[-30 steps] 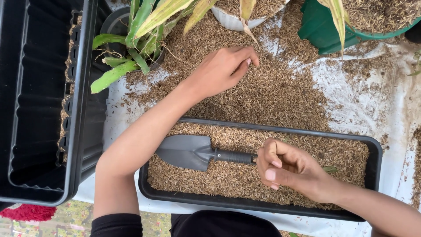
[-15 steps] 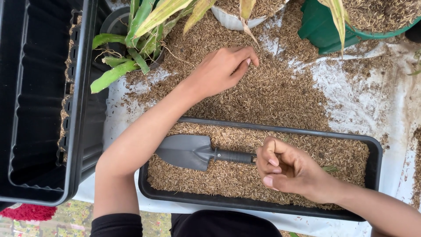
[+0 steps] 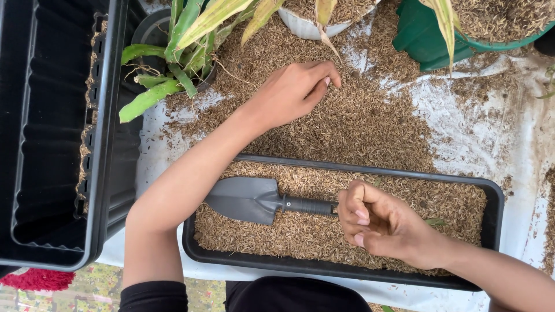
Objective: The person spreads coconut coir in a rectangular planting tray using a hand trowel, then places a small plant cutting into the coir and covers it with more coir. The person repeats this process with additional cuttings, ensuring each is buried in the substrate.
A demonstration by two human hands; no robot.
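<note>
Right hand curled tighter over the trowel's handle end

Since a second ago the right hand (image 3: 376,226) has been closed further, fingers tucked, nothing visibly gripped; the trowel (image 3: 260,200) lies unmoved on husks in the tray (image 3: 491,199). The left hand (image 3: 292,92), loosely curled, is kept resting on far husks.

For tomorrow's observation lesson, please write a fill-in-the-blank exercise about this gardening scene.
1. The small trowel lies in the long black ____ of husks.
2. The left hand rests on the loose ____ spread on the white sheet.
3. The right hand is curled at the end of the trowel's ____.

Missing words: tray; husks; handle
</note>
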